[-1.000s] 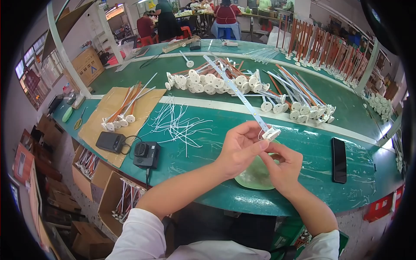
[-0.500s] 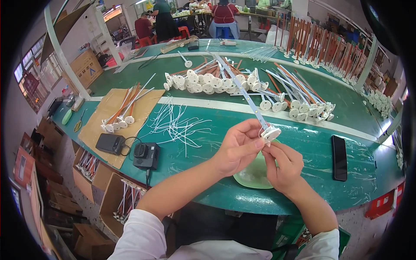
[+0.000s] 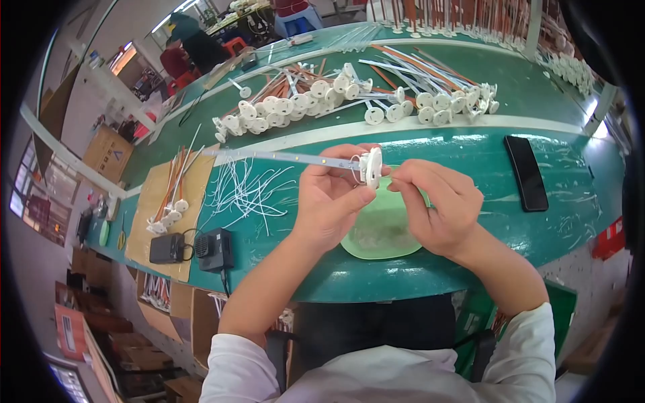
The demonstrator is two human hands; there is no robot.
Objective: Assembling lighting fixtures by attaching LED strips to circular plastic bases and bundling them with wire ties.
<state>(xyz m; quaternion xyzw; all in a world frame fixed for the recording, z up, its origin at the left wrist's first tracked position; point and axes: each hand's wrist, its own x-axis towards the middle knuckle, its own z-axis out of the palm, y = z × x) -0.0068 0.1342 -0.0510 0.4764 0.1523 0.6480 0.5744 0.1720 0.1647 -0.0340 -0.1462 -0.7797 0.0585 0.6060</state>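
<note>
My left hand (image 3: 326, 208) is closed around the base end of an LED strip stick (image 3: 282, 158), a narrow pale bar with small yellowish chips. Its white round end cap (image 3: 374, 169) faces right, and a thin white wire loops beside it. The bar points left, nearly level. My right hand (image 3: 447, 208) is just right of the cap, apart from it, with thumb and index finger pinched together; anything between the tips is too small to make out. Beneath both hands lies a shallow light-green tray (image 3: 379, 238), partly covered by them.
Piled sticks with white round caps (image 3: 282, 106) lie across the bench. Loose white wires (image 3: 248, 191) and cardboard (image 3: 144, 208) holding more sticks are left, near two black devices (image 3: 213, 250). A black phone (image 3: 526, 173) lies right. Cardboard boxes (image 3: 158, 312) stand below the left edge.
The stick has swung from pointing up and away to pointing left, its cap now facing right. My right hand has moved off the cap. The view has also shifted.
</note>
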